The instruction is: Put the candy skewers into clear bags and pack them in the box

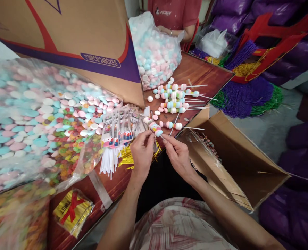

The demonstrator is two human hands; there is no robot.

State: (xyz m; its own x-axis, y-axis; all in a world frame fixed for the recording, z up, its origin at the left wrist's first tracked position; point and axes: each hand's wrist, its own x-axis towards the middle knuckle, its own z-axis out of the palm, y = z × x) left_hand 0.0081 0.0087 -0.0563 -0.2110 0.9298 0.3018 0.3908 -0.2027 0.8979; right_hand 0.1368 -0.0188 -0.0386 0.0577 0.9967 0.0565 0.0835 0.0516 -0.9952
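My left hand (pixel 142 150) is closed in a pinch on pastel candy discs (pixel 155 128) threaded on a white stick. My right hand (pixel 176 152) is also closed, pinching that stick's lower end just right of the candies. Both hands hover over the near edge of the dark wooden table (pixel 203 74). A row of finished candy skewers (pixel 175 99) lies on the table beyond my hands. A bundle of white sticks (pixel 109 161) and clear printed sleeves (pixel 117 126) sit just left of my left hand, with gold twist ties (pixel 126 157) beside them.
A big clear bag of pastel discs and coloured rings (pixel 39 118) fills the left. A cardboard box (pixel 73 38) stands behind it. An open carton (pixel 237 159) sits at right. Another person in a red shirt (pixel 174 14) sits across by a candy bag (pixel 155 52).
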